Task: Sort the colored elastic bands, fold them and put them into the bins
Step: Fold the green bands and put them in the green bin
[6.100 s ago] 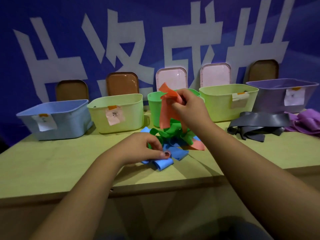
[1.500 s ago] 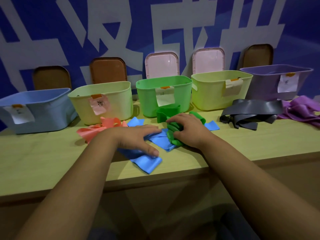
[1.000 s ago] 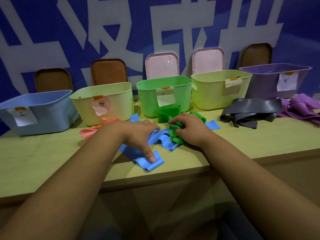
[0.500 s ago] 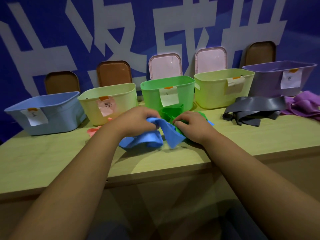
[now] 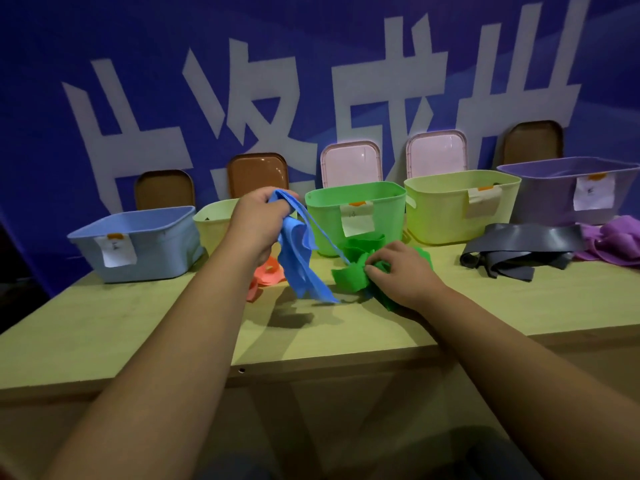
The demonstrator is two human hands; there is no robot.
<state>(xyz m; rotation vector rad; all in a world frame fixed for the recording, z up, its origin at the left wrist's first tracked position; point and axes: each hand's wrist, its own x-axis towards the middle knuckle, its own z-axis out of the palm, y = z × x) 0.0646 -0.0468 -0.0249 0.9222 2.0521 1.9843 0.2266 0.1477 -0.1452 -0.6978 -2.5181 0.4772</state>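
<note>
left hand (image 5: 258, 223): raised above the table (image 5: 138, 323), in front of the pale yellow bin (image 5: 214, 226). its fingers are curled tight round the upper end of the blue bands (image 5: 298, 258). the bands hang from the fist in a loose bundle, left of centre. their lower ends come close to the table top; contact cannot be told. one thin blue strand runs taut from the fist, down and right, into the green bands (image 5: 349, 271).

right hand (image 5: 401, 271): low on the table, just near of the green bin (image 5: 356, 209). its fingers are curled over the green bands and grip the crumpled heap against the surface.

orange bands (image 5: 268, 273): lying on the table behind the left forearm, partly hidden by it, near the pale yellow bin.

grey bands (image 5: 519, 247): flat pile on the table at right, near side of the lime bin (image 5: 450, 206) and the purple bin (image 5: 554, 192). purple bands (image 5: 613, 244): heaped at the far right edge, touching the grey pile.

bins: five in a row along the far side, left to right: blue bin (image 5: 138, 244), pale yellow, green, lime, purple. paper labels show on the near walls of all but the pale yellow, whose front is hidden by the left hand.

lids (image 5: 351, 164): brown and pink, upright behind the bins against a blue banner (image 5: 173, 64) with white characters.
</note>
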